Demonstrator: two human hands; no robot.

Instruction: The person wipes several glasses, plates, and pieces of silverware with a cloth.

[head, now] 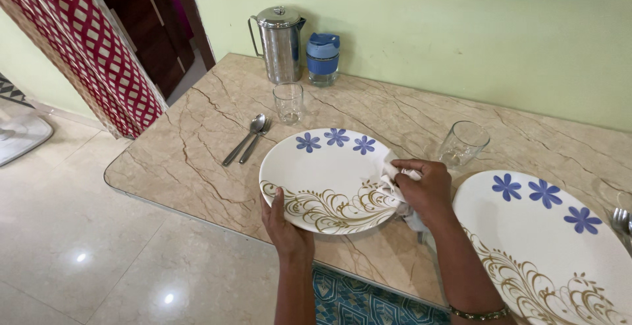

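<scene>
A white plate [315, 170] with blue flowers and a gold scroll pattern lies on the marble table [197, 147]. My left hand [282, 223] grips its near rim, thumb on top. My right hand [426, 190] presses a crumpled white cloth [388, 179] against the plate's right side. A second plate of the same pattern [546, 233] lies at the right, next to my right forearm.
A spoon and a fork [249, 137] lie left of the plate. Two clear glasses [288, 101] [463, 143] stand behind the plates. A steel jug [280, 43] and a blue-lidded jar [323, 58] stand by the green wall. More cutlery [621, 223] shows at the far right edge.
</scene>
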